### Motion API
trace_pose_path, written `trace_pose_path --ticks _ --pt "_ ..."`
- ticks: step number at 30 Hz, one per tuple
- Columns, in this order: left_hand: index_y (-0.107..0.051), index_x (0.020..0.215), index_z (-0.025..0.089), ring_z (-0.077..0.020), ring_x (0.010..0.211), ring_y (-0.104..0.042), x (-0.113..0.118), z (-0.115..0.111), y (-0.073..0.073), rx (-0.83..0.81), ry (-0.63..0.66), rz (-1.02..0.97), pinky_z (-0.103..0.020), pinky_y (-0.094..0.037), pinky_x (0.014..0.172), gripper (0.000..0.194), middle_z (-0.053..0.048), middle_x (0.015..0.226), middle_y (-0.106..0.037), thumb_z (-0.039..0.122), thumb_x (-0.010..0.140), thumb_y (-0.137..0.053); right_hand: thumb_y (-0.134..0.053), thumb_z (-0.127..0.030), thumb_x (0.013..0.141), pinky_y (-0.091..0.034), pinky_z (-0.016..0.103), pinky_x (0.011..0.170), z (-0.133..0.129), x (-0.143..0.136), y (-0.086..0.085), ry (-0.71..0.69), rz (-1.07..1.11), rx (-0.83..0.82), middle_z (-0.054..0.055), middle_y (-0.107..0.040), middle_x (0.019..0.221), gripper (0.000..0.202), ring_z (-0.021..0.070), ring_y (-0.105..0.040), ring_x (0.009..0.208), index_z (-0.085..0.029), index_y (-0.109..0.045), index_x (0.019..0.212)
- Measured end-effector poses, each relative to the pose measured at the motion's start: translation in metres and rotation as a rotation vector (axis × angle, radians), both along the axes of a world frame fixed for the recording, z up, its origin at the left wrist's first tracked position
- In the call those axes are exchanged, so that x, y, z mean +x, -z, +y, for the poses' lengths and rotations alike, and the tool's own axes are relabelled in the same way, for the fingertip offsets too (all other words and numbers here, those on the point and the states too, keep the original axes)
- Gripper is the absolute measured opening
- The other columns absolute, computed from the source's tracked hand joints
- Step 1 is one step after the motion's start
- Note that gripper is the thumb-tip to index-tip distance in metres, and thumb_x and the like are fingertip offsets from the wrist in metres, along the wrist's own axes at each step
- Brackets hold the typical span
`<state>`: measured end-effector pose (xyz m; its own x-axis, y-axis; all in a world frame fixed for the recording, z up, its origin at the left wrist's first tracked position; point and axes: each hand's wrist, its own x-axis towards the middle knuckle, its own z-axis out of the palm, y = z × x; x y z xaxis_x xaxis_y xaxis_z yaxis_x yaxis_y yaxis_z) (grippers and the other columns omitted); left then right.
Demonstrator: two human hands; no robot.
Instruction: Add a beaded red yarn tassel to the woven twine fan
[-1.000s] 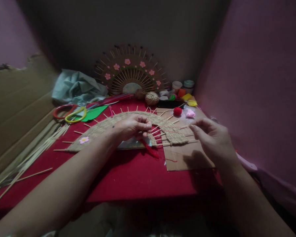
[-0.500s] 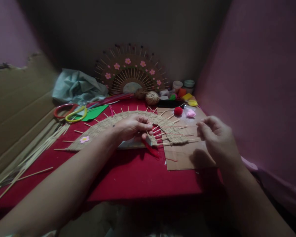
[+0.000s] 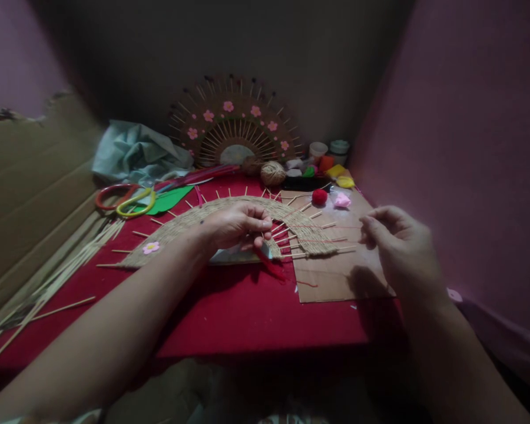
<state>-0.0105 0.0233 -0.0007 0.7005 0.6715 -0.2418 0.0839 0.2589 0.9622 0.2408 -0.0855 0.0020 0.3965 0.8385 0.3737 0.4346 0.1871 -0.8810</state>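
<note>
A thin red thread [image 3: 322, 227] runs stretched between my hands, above the right part of a woven twine fan [image 3: 229, 206] with stick ribs. My left hand [image 3: 245, 227] pinches the thread over the middle of the fan. Out at the right, my right hand [image 3: 391, 238] pinches its other end above a cardboard sheet [image 3: 331, 282]. Red strands [image 3: 269, 265] hang below my left hand. A pink flower [image 3: 151, 248] sits at the fan's left end. My left hand and forearm hide part of the weave.
Behind stands a finished-looking fan [image 3: 229, 129] with pink flowers. Scissors [image 3: 136, 203] lie on green sheet [image 3: 172, 202] at left, near loose sticks [image 3: 57, 285]. A twine ball [image 3: 272, 174], red ball [image 3: 319, 197] and pink clay [image 3: 341, 201] sit at the back right.
My right hand has moved a little to the right, away from my left hand, drawing the thread out longer. My left hand stays almost in place.
</note>
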Motion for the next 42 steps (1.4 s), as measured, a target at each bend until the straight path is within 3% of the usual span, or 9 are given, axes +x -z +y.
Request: trace_pose_path --ticks 13,17,21,23,26,29,31,36,42 --pt "-0.052 0.072 0.014 -0.0128 0.045 -0.06 0.004 -0.003 0.002 0.064 -0.009 0.01 -0.02 -0.048 0.04 0.015 -0.003 0.053 -0.06 0.018 0.077 -0.067 -0.058 -0.03 0.082 -0.039 0.029 0.053 0.002 0.007 0.009 -0.006 -0.126 -0.06 -0.001 -0.053 0.056 0.015 0.0133 -0.049 0.053 -0.021 -0.056 0.071" --pt "-0.051 0.076 0.014 -0.0152 0.053 -0.066 0.007 -0.012 -0.006 0.172 -0.036 0.124 -0.022 -0.052 0.047 0.016 -0.004 0.06 -0.066 0.021 0.08 -0.064 -0.061 -0.033 0.079 -0.044 0.039 0.067 0.003 0.012 0.014 0.113 -0.377 -0.072 0.008 -0.063 0.081 0.013 0.0216 -0.056 0.071 -0.02 -0.06 0.08" --pt "-0.051 0.074 0.015 -0.0145 0.056 -0.067 0.01 -0.022 -0.015 0.337 -0.007 0.193 -0.018 -0.049 0.047 0.015 -0.003 0.059 -0.065 0.022 0.083 -0.061 -0.061 -0.026 0.078 -0.04 0.05 0.089 -0.002 -0.003 0.007 0.269 -0.616 0.198 0.016 -0.058 0.114 0.015 0.0322 -0.052 0.106 -0.019 -0.062 0.091" --pt "-0.051 0.073 0.015 -0.0136 0.056 -0.066 0.011 -0.024 -0.018 0.41 -0.006 0.205 -0.018 -0.049 0.048 0.014 -0.003 0.06 -0.065 0.021 0.083 -0.06 -0.058 -0.022 0.08 -0.044 0.045 0.085 -0.003 -0.019 0.0 0.145 -0.517 0.224 0.014 -0.06 0.11 0.011 0.0278 -0.056 0.1 -0.019 -0.062 0.089" --pt "-0.053 0.073 0.015 -0.012 0.056 -0.064 0.011 -0.026 -0.02 0.511 -0.029 0.217 -0.02 -0.05 0.051 0.012 -0.002 0.062 -0.064 0.019 0.082 -0.06 -0.059 -0.021 0.08 -0.047 0.04 0.081 0.006 -0.047 -0.006 -0.21 -0.291 -0.002 0.008 -0.065 0.093 0.008 0.0226 -0.06 0.087 -0.02 -0.064 0.086" --pt "-0.055 0.075 0.014 -0.0119 0.058 -0.063 0.011 -0.026 -0.022 0.561 -0.049 0.211 -0.022 -0.051 0.055 0.009 -0.002 0.063 -0.064 0.017 0.083 -0.057 -0.063 -0.023 0.077 -0.05 0.035 0.075 0.022 -0.068 -0.001 -0.577 0.147 -0.259 0.006 -0.064 0.092 0.015 0.0195 -0.061 0.084 -0.021 -0.062 0.092" --pt "-0.054 0.075 0.014 -0.012 0.058 -0.062 0.011 -0.026 -0.023 0.576 -0.066 0.199 -0.022 -0.05 0.056 0.009 -0.002 0.063 -0.063 0.015 0.083 -0.056 -0.066 -0.029 0.076 -0.05 0.03 0.065 0.032 -0.077 0.007 -0.721 0.422 -0.345 0.002 -0.061 0.084 0.019 0.0149 -0.058 0.071 -0.021 -0.059 0.092" --pt "-0.053 0.074 0.015 -0.0113 0.057 -0.06 0.011 -0.025 -0.018 0.699 -0.093 0.188 -0.022 -0.048 0.057 0.012 0.0 0.061 -0.062 0.018 0.085 -0.056 -0.068 -0.044 0.076 -0.028 0.019 0.04 0.042 -0.082 0.022 -0.782 0.725 -0.502 -0.002 -0.051 0.063 0.029 0.0059 -0.037 0.046 -0.019 -0.054 0.076" --pt "-0.058 0.075 0.014 -0.0098 0.056 -0.057 0.011 -0.018 -0.007 0.78 -0.102 0.233 -0.02 -0.044 0.053 0.009 0.0 0.063 -0.061 0.013 0.083 -0.055 -0.068 -0.038 0.076 -0.014 0.02 0.039 0.043 -0.082 0.023 -0.732 0.632 -0.519 -0.006 -0.041 0.051 0.022 0.0058 -0.031 0.042 -0.018 -0.059 0.072"
